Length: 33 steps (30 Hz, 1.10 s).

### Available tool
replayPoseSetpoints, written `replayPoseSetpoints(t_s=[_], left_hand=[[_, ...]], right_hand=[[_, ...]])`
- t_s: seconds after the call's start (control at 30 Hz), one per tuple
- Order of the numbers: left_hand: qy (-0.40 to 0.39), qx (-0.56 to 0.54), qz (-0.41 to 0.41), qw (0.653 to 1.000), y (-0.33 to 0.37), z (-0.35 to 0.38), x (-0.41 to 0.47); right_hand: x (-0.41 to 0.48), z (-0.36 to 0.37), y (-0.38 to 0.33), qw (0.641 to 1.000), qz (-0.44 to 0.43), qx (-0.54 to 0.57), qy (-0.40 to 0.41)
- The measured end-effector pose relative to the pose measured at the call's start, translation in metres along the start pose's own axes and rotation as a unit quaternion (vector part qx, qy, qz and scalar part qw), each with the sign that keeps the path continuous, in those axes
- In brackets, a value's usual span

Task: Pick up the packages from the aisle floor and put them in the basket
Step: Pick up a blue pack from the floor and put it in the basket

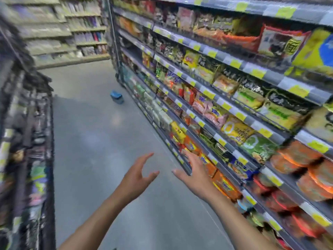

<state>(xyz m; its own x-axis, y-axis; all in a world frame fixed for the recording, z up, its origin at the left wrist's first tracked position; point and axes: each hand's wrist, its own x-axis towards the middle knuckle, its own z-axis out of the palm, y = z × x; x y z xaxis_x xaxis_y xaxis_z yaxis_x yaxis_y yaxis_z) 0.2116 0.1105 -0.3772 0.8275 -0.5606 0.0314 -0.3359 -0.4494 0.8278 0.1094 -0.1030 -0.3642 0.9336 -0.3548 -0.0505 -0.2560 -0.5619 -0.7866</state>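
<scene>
Hands (138, 175) (194, 174) spread, empty, blue item (117, 97) on floor well ahead

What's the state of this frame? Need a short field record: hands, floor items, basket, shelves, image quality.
left hand: left hand open, fingers spread, holds nothing
right hand: right hand open, holds nothing, apart from the left
floor item: one blue object on the floor, far down the aisle, close to the right shelves
basket: none plainly identifiable; cannot tell whether the blue object is a basket or a package
shelves: right side stocked with bagged goods; left shelf dark
image: motion-blurred
</scene>
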Motion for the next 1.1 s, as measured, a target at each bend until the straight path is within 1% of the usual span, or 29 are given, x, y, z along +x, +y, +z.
replayPoseSetpoints(t_s=[0.13, 0.4, 0.5, 0.7, 0.93, 1.1], left_hand=[[0.056, -0.013, -0.016, 0.998, -0.008, -0.016, -0.01], [0.115, -0.035, -0.058, 0.991, -0.003, -0.016, -0.008], [0.129, -0.043, -0.076, 0.988, -0.004, -0.012, -0.001], [0.139, -0.061, -0.102, 0.983, -0.015, -0.01, 0.004], [0.173, -0.093, -0.127, 0.972, -0.051, -0.052, 0.048], [0.183, -0.09, -0.129, 0.971, -0.093, -0.113, 0.092]], right_hand=[[0.021, 0.013, -0.015, 0.998, -0.039, -0.004, -0.04], [0.052, 0.0, -0.017, 0.994, -0.077, -0.006, -0.078], [0.064, -0.002, -0.011, 0.992, -0.085, -0.011, -0.096], [0.082, 0.006, -0.009, 0.989, -0.075, 0.009, -0.129], [0.14, 0.043, -0.031, 0.984, -0.07, 0.02, -0.162], [0.203, 0.085, -0.07, 0.984, -0.061, 0.035, -0.165]])
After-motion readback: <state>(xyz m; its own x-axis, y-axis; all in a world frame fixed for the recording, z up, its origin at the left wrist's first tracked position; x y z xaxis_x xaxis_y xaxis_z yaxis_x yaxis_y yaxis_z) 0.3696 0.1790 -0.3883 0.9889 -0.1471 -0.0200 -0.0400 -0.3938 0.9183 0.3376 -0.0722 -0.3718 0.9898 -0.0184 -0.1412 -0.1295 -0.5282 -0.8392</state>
